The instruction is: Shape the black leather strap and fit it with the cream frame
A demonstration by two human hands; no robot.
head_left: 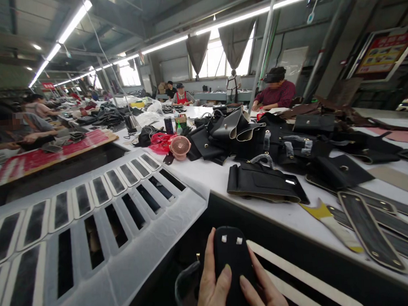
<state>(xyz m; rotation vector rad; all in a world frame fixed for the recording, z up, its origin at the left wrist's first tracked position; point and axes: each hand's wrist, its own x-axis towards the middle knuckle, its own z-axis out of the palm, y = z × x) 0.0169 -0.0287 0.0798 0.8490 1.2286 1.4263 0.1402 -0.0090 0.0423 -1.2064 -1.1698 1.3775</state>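
Both hands grip one black leather piece low in front of the white table: left hand and right hand press their thumbs on its face.

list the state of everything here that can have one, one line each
black leather piece: held upright in both hands, two small white squares near its top
left hand: gripping the piece's left edge
right hand: gripping its right edge
pink fan: lying on the white table, running or not cannot be told
folded black leather part: flat on the table
long dark straps: flat near the table edge
ceiling lights: on
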